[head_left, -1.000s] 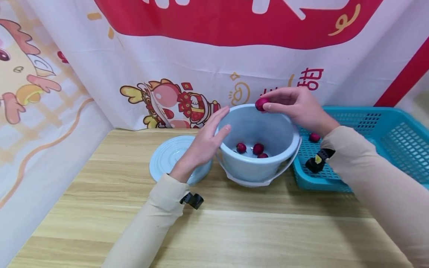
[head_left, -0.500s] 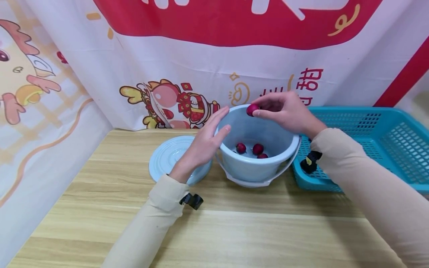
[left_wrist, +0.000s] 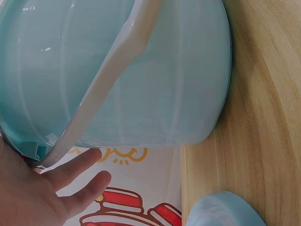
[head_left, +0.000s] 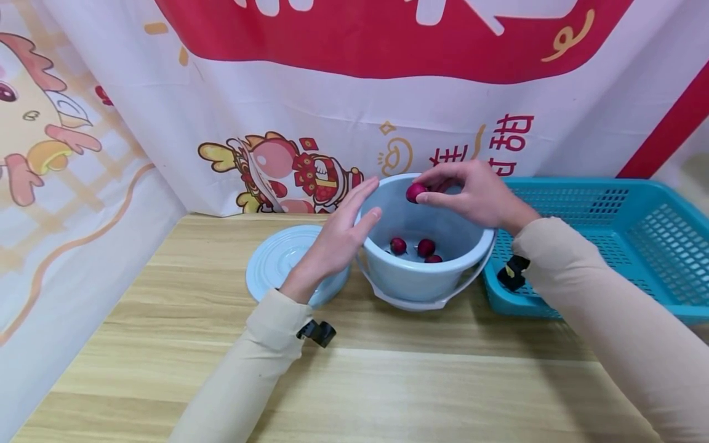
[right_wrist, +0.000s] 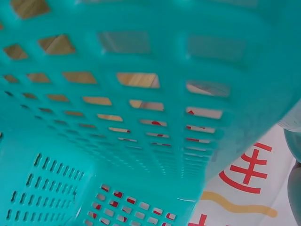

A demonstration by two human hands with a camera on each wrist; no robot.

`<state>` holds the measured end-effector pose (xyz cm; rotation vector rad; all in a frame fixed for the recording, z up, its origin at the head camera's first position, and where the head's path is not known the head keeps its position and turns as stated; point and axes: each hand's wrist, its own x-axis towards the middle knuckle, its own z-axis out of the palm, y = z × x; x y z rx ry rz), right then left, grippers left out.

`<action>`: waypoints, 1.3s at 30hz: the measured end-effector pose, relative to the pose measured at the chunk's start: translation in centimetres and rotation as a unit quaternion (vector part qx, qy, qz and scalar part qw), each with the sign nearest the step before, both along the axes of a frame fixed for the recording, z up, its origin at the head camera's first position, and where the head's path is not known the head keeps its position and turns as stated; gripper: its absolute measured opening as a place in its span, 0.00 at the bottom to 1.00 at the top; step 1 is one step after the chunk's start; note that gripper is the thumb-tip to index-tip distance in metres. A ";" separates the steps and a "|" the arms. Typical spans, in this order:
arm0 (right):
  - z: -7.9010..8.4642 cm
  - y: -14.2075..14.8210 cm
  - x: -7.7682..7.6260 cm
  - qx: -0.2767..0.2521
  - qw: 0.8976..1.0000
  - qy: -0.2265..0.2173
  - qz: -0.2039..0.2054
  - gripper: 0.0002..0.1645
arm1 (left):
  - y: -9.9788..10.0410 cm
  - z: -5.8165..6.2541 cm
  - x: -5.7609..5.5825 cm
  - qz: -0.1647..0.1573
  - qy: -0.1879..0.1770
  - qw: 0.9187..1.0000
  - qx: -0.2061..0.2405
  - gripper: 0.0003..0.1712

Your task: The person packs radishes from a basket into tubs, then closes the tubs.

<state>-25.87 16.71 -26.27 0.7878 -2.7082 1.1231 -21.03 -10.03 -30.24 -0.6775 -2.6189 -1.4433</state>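
Over the far part of a light blue bucket (head_left: 412, 283), my right hand (head_left: 476, 194) pinches a red radish (head_left: 415, 193) between thumb and fingers, at about rim height. Several more radishes (head_left: 426, 248) lie on the bucket's floor. My left hand (head_left: 338, 237) rests with fairly straight fingers against the left side of the rim. In the left wrist view that hand (left_wrist: 51, 188) lies by the bucket's rim, near where the pale handle (left_wrist: 106, 77) joins it. The handle hangs down across the bucket's front.
A blue lid (head_left: 285, 258) lies on the wooden table (head_left: 354, 387) to the bucket's left, partly behind my left forearm. A turquoise mesh basket (head_left: 609, 246) stands to the right, partly covered by my right arm. A printed cloth (head_left: 354, 111) hangs behind.
My right hand has moved left and down with the radish, from above the back right rim to over the bucket's opening. My left hand has stayed at the rim.
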 end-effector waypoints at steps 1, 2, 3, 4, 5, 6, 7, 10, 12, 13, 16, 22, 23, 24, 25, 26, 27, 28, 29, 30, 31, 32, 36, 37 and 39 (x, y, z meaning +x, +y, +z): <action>0.0 0.0 0.1 0.003 1.000 -0.001 0.000 0.25 | 0.0 0.0 0.0 0.000 0.000 1.000 0.000 0.36; 0.1 0.0 0.1 0.005 1.000 -0.003 0.000 0.25 | 0.0 0.0 0.0 -0.001 0.000 1.000 0.000 0.36; 0.1 0.0 0.1 0.007 1.000 -0.005 0.003 0.24 | 0.0 0.0 0.0 -0.002 0.000 1.000 0.001 0.36; 0.1 0.0 0.2 0.008 1.000 -0.006 0.005 0.24 | 0.0 0.0 0.0 -0.002 0.000 1.000 0.001 0.36; 0.1 0.0 0.2 0.009 1.000 -0.007 0.007 0.24 | 0.1 0.0 0.0 -0.002 0.000 1.000 0.001 0.36; 0.1 0.0 0.2 0.010 1.000 -0.008 0.010 0.24 | 0.1 0.0 0.0 -0.002 0.000 1.000 0.001 0.36; 0.1 0.0 0.2 0.011 1.000 -0.008 0.013 0.23 | 0.1 0.0 0.1 -0.002 -0.001 1.000 0.001 0.36; 0.1 0.0 0.1 0.019 1.000 -0.004 0.017 0.23 | 0.1 0.0 0.0 -0.001 -0.001 1.000 -0.001 0.35; 0.1 0.0 0.1 0.026 1.000 0.000 0.017 0.23 | 0.1 0.0 0.0 0.000 0.000 1.000 -0.003 0.35; 0.1 0.0 0.0 0.029 0.999 0.001 0.017 0.23 | 0.1 0.0 0.0 0.000 0.000 1.000 -0.003 0.35; 0.1 0.1 0.0 0.040 0.999 0.003 0.014 0.23 | 0.1 0.0 -0.1 -0.002 0.002 1.000 -0.004 0.35; 0.0 0.2 -0.1 0.052 0.998 0.013 0.017 0.23 | 0.1 0.0 0.0 -0.002 0.004 1.000 -0.003 0.35; 0.0 0.1 -0.1 0.055 0.998 0.015 0.018 0.23 | 0.1 0.1 0.0 -0.001 0.004 1.000 -0.003 0.35; 0.0 0.1 -0.1 0.057 0.998 0.017 0.019 0.23 | 0.1 0.0 0.0 -0.001 0.003 1.000 -0.004 0.35; 0.0 0.1 -0.1 0.060 0.998 0.018 0.019 0.23 | 0.1 0.1 0.0 -0.001 0.003 1.000 -0.004 0.36; 0.1 0.1 -0.1 0.062 0.998 0.018 0.020 0.24 | 0.1 0.1 0.0 -0.001 0.003 1.000 -0.004 0.35; 0.1 0.1 -0.1 0.065 0.997 0.020 0.021 0.24 | 0.0 0.1 0.1 -0.001 0.003 1.000 -0.004 0.35; 0.1 0.1 -0.1 0.068 0.997 0.021 0.022 0.23 | 0.0 0.2 0.1 -0.001 0.004 1.000 -0.004 0.35; 0.2 0.1 -0.1 0.070 0.997 0.022 0.022 0.24 | 0.0 0.2 0.1 0.000 0.004 1.000 -0.005 0.35; 0.2 0.1 -0.1 0.072 0.997 0.024 0.023 0.23 | 0.0 0.2 0.1 0.000 0.004 1.000 -0.005 0.35; 0.2 0.1 -0.1 0.073 0.997 0.024 0.024 0.23 | 0.0 0.2 0.1 0.000 0.005 1.000 -0.004 0.35; 0.2 0.0 -0.1 0.075 0.997 0.026 0.024 0.23 | 0.0 0.2 0.0 0.000 0.005 1.000 -0.004 0.35; 0.2 0.0 -0.1 0.081 0.996 0.023 0.025 0.23 | 0.0 0.2 0.0 0.000 0.002 1.000 -0.004 0.36; 0.2 0.0 -0.1 0.082 0.996 0.022 0.026 0.23 | 0.0 0.1 0.0 -0.001 0.002 1.000 -0.004 0.36; 0.1 0.0 -0.2 0.084 0.996 0.020 0.026 0.23 | 0.0 0.1 0.1 -0.001 0.001 1.000 -0.004 0.36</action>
